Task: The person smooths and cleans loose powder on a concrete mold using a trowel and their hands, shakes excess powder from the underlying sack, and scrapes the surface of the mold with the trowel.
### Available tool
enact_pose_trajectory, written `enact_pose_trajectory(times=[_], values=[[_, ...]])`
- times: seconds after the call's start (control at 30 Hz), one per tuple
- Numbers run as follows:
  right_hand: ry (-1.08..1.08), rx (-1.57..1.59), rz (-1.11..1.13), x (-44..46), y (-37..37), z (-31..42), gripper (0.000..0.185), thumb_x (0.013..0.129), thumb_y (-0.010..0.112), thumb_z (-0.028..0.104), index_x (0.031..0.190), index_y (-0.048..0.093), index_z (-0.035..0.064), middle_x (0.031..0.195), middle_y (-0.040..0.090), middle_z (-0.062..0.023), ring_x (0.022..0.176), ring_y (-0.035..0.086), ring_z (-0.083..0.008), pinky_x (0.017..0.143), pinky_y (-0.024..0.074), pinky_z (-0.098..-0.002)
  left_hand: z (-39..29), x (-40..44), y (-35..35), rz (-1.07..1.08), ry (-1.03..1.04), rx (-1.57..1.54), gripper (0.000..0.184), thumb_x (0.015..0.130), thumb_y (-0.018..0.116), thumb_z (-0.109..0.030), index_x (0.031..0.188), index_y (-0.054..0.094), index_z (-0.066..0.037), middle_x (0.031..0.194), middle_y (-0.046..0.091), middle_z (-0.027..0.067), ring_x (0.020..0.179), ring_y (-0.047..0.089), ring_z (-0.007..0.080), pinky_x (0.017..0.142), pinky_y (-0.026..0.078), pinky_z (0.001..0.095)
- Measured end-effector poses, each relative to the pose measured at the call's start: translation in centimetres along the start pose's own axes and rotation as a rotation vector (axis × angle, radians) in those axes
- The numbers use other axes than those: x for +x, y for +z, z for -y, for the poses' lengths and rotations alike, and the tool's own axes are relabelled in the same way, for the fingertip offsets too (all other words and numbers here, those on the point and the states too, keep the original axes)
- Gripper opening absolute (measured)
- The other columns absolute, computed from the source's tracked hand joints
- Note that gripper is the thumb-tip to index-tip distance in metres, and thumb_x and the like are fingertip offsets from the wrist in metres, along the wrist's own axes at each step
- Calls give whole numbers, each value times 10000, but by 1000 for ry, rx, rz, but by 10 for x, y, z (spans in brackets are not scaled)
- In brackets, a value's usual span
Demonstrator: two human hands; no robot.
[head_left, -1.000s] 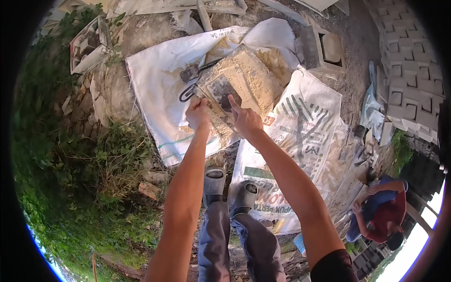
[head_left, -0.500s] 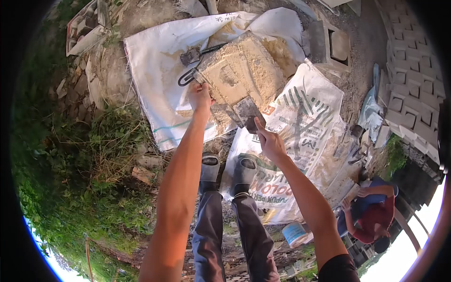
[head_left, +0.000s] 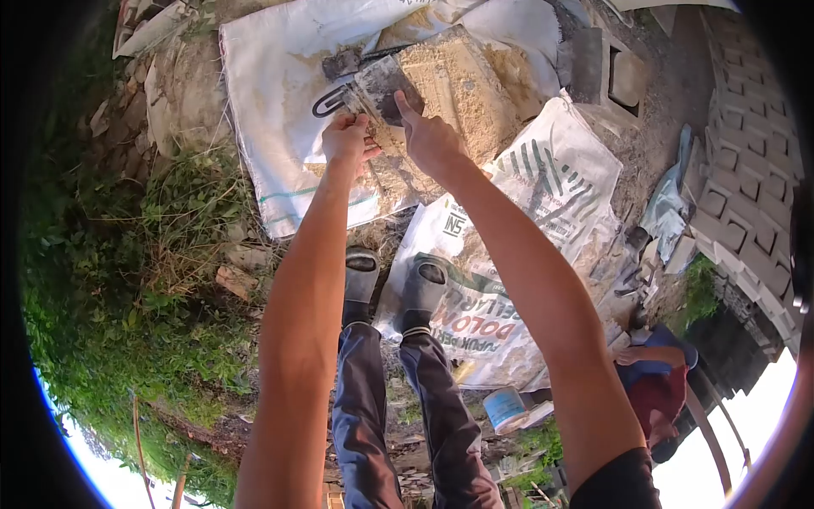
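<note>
A squarish mould packed with pale sandy mix point(head_left: 462, 76) lies on a white woven sack point(head_left: 271, 93). My right hand point(head_left: 432, 144) grips a dark flat trowel point(head_left: 383, 87), its index finger stretched along the blade. The blade lies flat over the mould's left part and covers the mix there. At the near left side, my left hand point(head_left: 346, 140) has its fingers curled on the mould's sand-caked edge. Just above that hand is a black loop handle point(head_left: 329, 102). A dark, sand-dusted piece point(head_left: 342, 64) lies beyond it.
A printed white sack point(head_left: 543, 178) spreads to the right, partly under my shoes point(head_left: 424, 284). A hollow concrete block point(head_left: 593, 72) stands at the upper right, with stacked grey blocks point(head_left: 746, 153) beyond. Another person point(head_left: 657, 394) sits lower right near a blue-white tub point(head_left: 506, 409). Plants grow left.
My right hand has moved left and away from me, carrying the trowel from the mould's near edge onto its left part. My left hand stays by the edge. The view has shifted.
</note>
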State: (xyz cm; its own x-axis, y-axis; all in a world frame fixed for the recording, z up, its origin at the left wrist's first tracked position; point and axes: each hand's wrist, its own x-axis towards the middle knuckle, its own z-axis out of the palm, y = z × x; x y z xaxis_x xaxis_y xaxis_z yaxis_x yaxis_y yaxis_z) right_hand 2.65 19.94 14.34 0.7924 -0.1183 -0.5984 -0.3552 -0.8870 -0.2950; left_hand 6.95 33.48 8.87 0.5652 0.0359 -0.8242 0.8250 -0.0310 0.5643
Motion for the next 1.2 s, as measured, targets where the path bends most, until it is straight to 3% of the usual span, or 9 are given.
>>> enact_pose_trajectory(times=[0.17, 0.33, 0.47, 0.6, 0.7, 0.73, 0.8, 0.87, 1.2], values=[[-24, 54, -60, -25, 34, -11, 556, 989, 391, 289, 1490, 153, 257, 628, 601, -211, 585, 637, -364, 528, 529, -466, 5, 7, -3, 27, 11, -5, 213, 921, 599, -196, 1059, 585, -35, 913, 563, 54, 733, 574, 200, 664, 596, 396], [10, 32, 19, -75, 45, -43, 589, 980, 407, 266, 1495, 120, 267, 651, 611, -195, 601, 642, -350, 557, 535, -459, 8, 12, -2, 23, 23, 9, 180, 920, 600, -188, 1024, 580, -43, 912, 557, 46, 722, 570, 197, 667, 596, 408], [58, 27, 122, -94, 46, -46, 639, 965, 439, 245, 1499, 89, 269, 703, 627, -187, 625, 648, -336, 578, 539, -450, 9, 7, 8, -85, 67, 18, 124, 888, 633, -139, 952, 590, -43, 777, 565, 23, 552, 520, 122, 490, 568, 358], [-79, 274, -185, -94, 36, -58, 519, 968, 470, 225, 1455, 299, 281, 537, 560, -173, 454, 575, -316, 462, 465, -427, 5, 9, 7, -143, 53, 58, 109, 889, 622, -124, 939, 592, -32, 744, 557, 22, 530, 519, 126, 463, 560, 363], [-76, 336, -339, -49, 7, -40, 447, 986, 445, 212, 1425, 379, 161, 446, 495, -71, 332, 428, -155, 328, 347, -337, 2, 1, 6, -111, 37, -31, 126, 891, 628, -139, 946, 595, -30, 760, 568, 33, 584, 551, 146, 493, 573, 370], [-31, 308, -269, -30, -5, -28, 470, 982, 418, 210, 1440, 323, 169, 501, 534, -113, 409, 541, -273, 407, 457, -410, 3, 1, 2, -119, 33, -23, 126, 891, 628, -139, 946, 595, -30, 760, 568, 33, 584, 551, 146, 493, 573, 370], [17, 228, -170, -14, -11, -5, 509, 979, 416, 222, 1464, 265, 195, 583, 584, -140, 489, 599, -289, 464, 501, -411, 1, 3, 1, -56, 3, 38, 278, 905, 615, -165, 1136, 570, -16, 915, 574, 59, 702, 561, 185, 644, 607, 409], [-74, -39, -33, -3, 11, 1, 548, 976, 414, 230, 1482, 202, 239, 667, 620, -158, 582, 645, -305, 541, 540, -420, 2, 1, 1, -40, 7, -9, 281, 906, 614, -169, 1135, 570, -12, 924, 571, 61, 709, 564, 188, 634, 608, 401], [77, -26, 108, -131, 86, -85, 646, 974, 441, 258, 1482, 59, 377, 711, 624, -158, 663, 656, -325, 591, 538, -445, 15, 5, 4, -13, 15, 13, 232, 919, 598, -220, 1090, 595, -63, 919, 560, 40, 706, 557, 185, 603, 596, 370]])
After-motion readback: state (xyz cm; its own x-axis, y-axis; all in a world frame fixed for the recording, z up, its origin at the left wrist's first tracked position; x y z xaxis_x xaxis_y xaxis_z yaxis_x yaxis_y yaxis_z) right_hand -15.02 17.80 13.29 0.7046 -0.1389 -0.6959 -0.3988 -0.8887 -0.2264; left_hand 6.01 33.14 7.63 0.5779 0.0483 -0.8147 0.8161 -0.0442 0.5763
